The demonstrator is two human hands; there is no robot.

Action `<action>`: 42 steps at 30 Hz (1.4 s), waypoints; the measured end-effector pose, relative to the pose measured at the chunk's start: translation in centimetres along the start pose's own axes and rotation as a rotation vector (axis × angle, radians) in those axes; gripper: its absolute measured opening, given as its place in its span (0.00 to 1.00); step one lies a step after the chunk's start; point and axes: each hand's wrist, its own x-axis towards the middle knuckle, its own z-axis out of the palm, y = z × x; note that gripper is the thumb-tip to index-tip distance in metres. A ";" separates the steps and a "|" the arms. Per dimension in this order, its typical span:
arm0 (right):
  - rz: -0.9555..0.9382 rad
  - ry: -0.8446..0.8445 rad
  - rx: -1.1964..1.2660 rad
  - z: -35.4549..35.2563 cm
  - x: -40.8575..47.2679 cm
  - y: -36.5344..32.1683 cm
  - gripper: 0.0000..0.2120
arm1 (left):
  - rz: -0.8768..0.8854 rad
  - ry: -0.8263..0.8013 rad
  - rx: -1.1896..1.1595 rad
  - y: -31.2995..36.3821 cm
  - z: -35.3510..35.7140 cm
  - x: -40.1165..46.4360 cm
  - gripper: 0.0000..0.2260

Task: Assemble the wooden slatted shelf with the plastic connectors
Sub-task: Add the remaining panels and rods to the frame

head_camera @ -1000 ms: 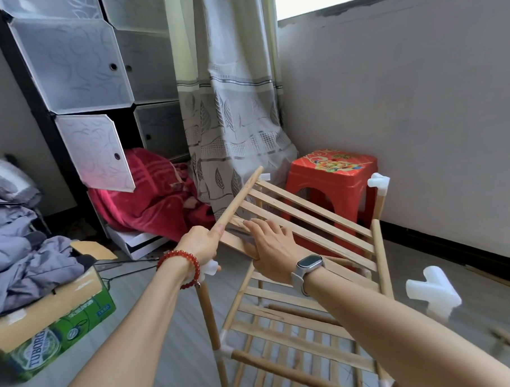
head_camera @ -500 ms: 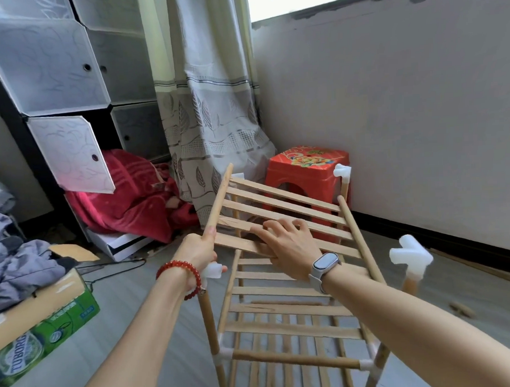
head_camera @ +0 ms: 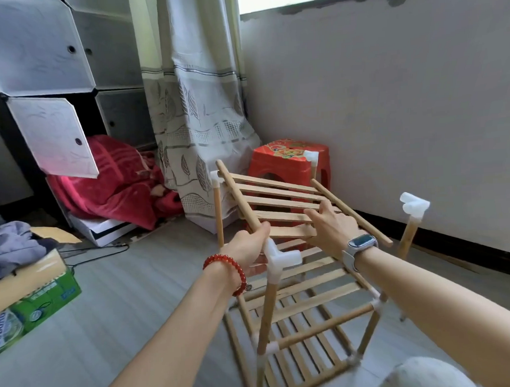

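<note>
My left hand [head_camera: 250, 243] grips the near end of the slat panel's [head_camera: 280, 204] left rail, just above the near-left connector [head_camera: 280, 255]. The rail's long axis runs far-left from it. My right hand [head_camera: 331, 231] lies flat, fingers straight, across the slats, steadying the tilted panel over the frame [head_camera: 312, 322].

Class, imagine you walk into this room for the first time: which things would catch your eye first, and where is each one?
In the centre, the left hand grips a rail of the slatted panel, tilted over the half-built shelf frame, while the right hand rests on its slats. A white plastic connector caps the near post between the hands. Behind, a red stool stands by the wall.
</note>
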 end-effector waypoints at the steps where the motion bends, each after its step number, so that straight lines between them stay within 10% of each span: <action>1: 0.022 -0.032 0.052 -0.2 -0.5 0.8 0.22 | -0.021 -0.065 -0.063 0.1 0.8 -0.5 0.18; 17: 0.194 -0.230 0.875 -5.3 -4.5 6.4 0.15 | -0.035 -0.187 -0.112 0.3 7.0 0.4 0.14; 22: -0.034 -0.382 0.496 -7.6 -5.5 0.4 0.25 | -0.045 -0.240 -0.047 0.5 5.3 1.1 0.23; 26: -0.019 -0.164 -0.021 -6.2 -5.5 -3.3 0.13 | -0.083 -0.178 -0.137 0.6 2.9 2.2 0.23; 35: -0.225 -0.053 -0.260 -5.5 -6.1 -1.8 0.12 | 0.104 0.275 -0.144 0.3 0.6 4.5 0.06; 42: -0.240 -0.127 -0.391 -5.2 -6.0 5.7 0.10 | 0.329 0.713 0.065 0.4 -0.3 5.7 0.12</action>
